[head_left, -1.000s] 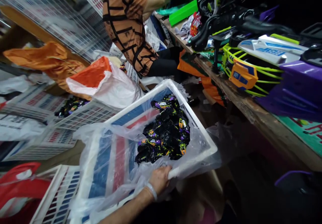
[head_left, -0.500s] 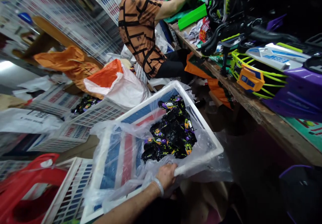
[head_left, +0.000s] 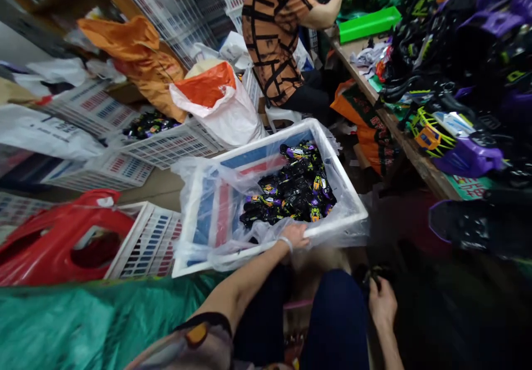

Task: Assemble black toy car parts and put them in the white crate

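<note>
A white plastic crate [head_left: 353, 217], lined with clear plastic film [head_left: 195, 173] and showing a blue, red and white striped inside, stands in front of my knees. Small black toy vehicles [head_left: 291, 190] with purple, yellow-green and orange parts lie heaped in it. My left hand [head_left: 296, 236], with a pale bracelet at the wrist, is closed over the crate's near rim and the film there. Low beside my right knee, my right hand [head_left: 383, 299] pinches a small dark thing [head_left: 374, 273], too dim to name.
Ahead, a co-worker [head_left: 270, 37] reaches across a wooden bench [head_left: 415, 154] holding a green tray [head_left: 369, 24] and large purple toy parts [head_left: 467, 157]. Leftward are a white sack [head_left: 233, 115], another crate [head_left: 174, 148], a red plastic shell [head_left: 62, 242] and green sheeting [head_left: 83, 320].
My view has tilted and drawn back, so my knees and right hand now show. My left hand stays on the crate's rim. The co-worker's hand has come into view at the bench.
</note>
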`<state>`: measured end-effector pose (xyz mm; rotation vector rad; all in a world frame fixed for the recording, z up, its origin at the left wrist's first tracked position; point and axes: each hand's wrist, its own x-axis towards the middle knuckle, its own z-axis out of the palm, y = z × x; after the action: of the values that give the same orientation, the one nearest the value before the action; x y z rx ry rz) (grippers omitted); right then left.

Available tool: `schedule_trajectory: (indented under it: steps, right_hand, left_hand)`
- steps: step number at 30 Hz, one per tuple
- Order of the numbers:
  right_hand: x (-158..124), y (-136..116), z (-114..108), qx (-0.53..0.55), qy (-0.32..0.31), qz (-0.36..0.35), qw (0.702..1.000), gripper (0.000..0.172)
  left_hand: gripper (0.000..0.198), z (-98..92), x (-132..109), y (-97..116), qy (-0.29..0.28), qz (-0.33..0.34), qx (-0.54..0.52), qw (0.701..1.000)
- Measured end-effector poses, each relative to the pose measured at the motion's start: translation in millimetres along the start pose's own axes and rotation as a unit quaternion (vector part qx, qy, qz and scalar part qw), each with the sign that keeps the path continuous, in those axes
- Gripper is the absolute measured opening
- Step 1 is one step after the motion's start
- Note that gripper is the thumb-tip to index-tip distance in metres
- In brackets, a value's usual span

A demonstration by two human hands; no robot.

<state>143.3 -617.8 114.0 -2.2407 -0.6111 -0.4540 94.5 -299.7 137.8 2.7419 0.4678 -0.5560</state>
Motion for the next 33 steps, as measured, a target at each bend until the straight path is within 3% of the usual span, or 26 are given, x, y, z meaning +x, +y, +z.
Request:
schedule_trajectory:
  steps: [2, 3, 4, 6, 8, 10, 13, 18, 21, 23, 26, 29, 31, 33]
  right_hand:
    - [-6.0, -11.4, -7.7, -0.022, -0.007, 0.009, 1.000, 0.037]
    - [-3.8, -22.2, -12.5, -0.034, -0.026, 0.008, 0.999, 0.037]
    - [1.5, -36.8, -18.3, -0.044, -0.056, -0.003, 0.997, 0.034]
    - [18.4, -75.3, -32.5, -0.065, -0.125, -0.054, 0.989, 0.028]
    - [36.7, -119.1, -45.6, -0.084, -0.177, -0.119, 0.973, 0.028]
    - [48.4, -159.4, -52.8, -0.088, -0.192, -0.177, 0.961, 0.027]
    - [46.2, -205.0, -52.7, -0.079, -0.180, -0.235, 0.952, 0.026]
    - [18.9, -249.1, -57.8, 0.018, -0.090, -0.289, 0.953, 0.030]
    - [6.4, -258.2, -81.2, 0.103, -0.005, -0.309, 0.946, 0.035]
    - [0.2, -254.7, -100.7, 0.124, 0.039, -0.282, 0.951, 0.036]
    - [-5.6, -239.5, -122.7, 0.136, 0.068, -0.161, 0.975, 0.029]
    - [-5.6, -224.3, -128.0, 0.210, 0.032, 0.013, 0.977, 0.029]
    - [-2.8, -219.7, -123.8, 0.291, -0.016, 0.138, 0.946, 0.043]
    - [1.8, -220.2, -116.5, 0.371, -0.056, 0.234, 0.897, 0.057]
  left_hand:
    - [0.070, -9.9, -6.8, 9.3, 0.048, 0.011, -0.085, 0.995]
    - [0.078, -15.5, -12.6, 15.3, 0.088, 0.010, -0.172, 0.981]
    - [0.082, -21.2, -20.5, 22.3, 0.124, -0.002, -0.295, 0.947]
    - [0.077, -32.4, -42.5, 38.5, 0.147, -0.048, -0.550, 0.821]
    - [0.070, -43.0, -71.0, 54.4, 0.081, -0.069, -0.718, 0.688]
    - [0.069, -53.3, -101.5, 66.1, -0.002, -0.032, -0.816, 0.577]
    - [0.058, -67.6, -140.8, 71.1, -0.056, 0.010, -0.895, 0.443]
    - [0.051, -80.7, -179.6, 55.6, -0.054, -0.059, -0.917, 0.390]
    - [0.053, -81.5, -194.7, 45.2, -0.038, -0.051, -0.932, 0.357]
    - [0.052, -81.4, -203.9, 40.3, -0.025, -0.044, -0.941, 0.334]
    - [0.050, -81.8, -216.5, 35.4, -0.011, -0.047, -0.948, 0.315]
    - [0.049, -81.7, -227.4, 32.2, -0.004, -0.043, -0.951, 0.306]
    - [0.048, -80.3, -233.2, 31.0, -0.009, -0.033, -0.953, 0.301]
    - [0.046, -77.9, -236.7, 30.7, -0.014, -0.025, -0.953, 0.302]
